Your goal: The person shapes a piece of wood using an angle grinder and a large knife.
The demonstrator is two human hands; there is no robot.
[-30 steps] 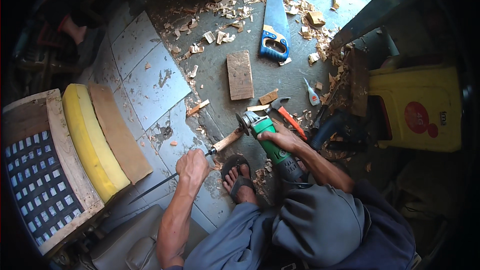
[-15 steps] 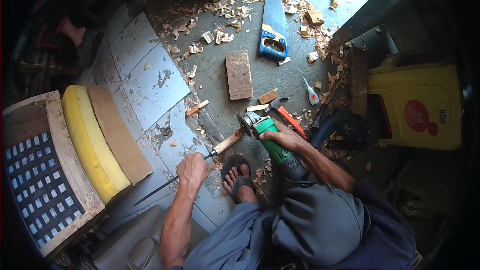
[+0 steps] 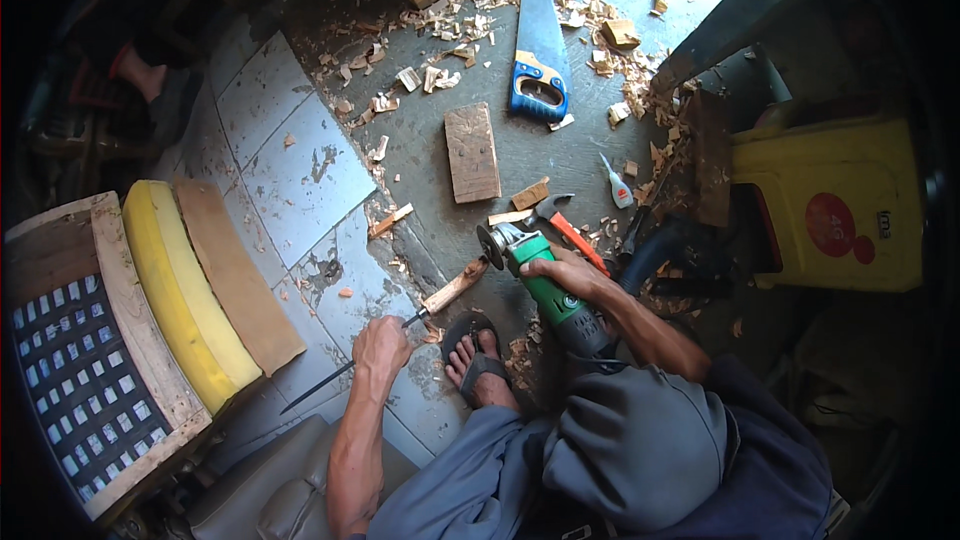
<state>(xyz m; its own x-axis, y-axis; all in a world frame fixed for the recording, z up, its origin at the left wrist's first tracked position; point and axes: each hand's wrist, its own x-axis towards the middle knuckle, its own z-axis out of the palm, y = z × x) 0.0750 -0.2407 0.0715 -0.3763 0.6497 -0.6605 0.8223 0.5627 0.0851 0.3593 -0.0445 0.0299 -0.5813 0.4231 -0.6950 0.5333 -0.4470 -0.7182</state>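
Observation:
My left hand [image 3: 382, 345] is closed round the dark shaft of a long, thin metal tool with a point at its far-left end; whether it is a file or a spike I cannot tell. Its rough wooden handle [image 3: 455, 286] slants up to the right. In my right hand [image 3: 570, 270] is a green angle grinder [image 3: 552, 298], gripped by its body with the thumb across the top. The grinder's disc [image 3: 490, 246] is at the end of the wooden handle and seems to touch it. My sandalled foot [image 3: 478, 360] is just below the handle.
Beyond the grinder lie a hammer [image 3: 572, 230], a small white bottle [image 3: 617, 183], a wooden block [image 3: 472, 153] and a handsaw [image 3: 541, 50]. Wood chips [image 3: 440, 78] litter the floor. A webbed wooden frame [image 3: 130, 310] with yellow foam stands left, a yellow plastic stool [image 3: 830, 180] right.
My left hand and the tool's pointed end have shifted slightly; the handle stays by the disc. My right hand keeps its hold on the grinder. The whole view has moved a little.

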